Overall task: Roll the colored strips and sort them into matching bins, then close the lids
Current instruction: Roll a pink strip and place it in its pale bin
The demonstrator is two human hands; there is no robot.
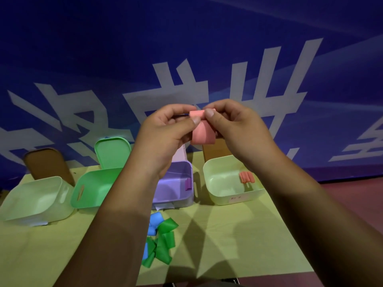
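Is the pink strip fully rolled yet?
Partly rolled. The pink strip has its top curled into a roll pinched between left hand and right hand; the rest hangs unrolled below.

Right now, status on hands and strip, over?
Left hand and right hand both pinch the pink strip, partly rolled, held up. Pink rolls in the right-hand bin. Green strips and blue strips loose on the table. Nothing blocking.

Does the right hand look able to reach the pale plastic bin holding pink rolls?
Probably yes: the right hand is near that open pale plastic bin, nothing between, though it pinches a pink strip.
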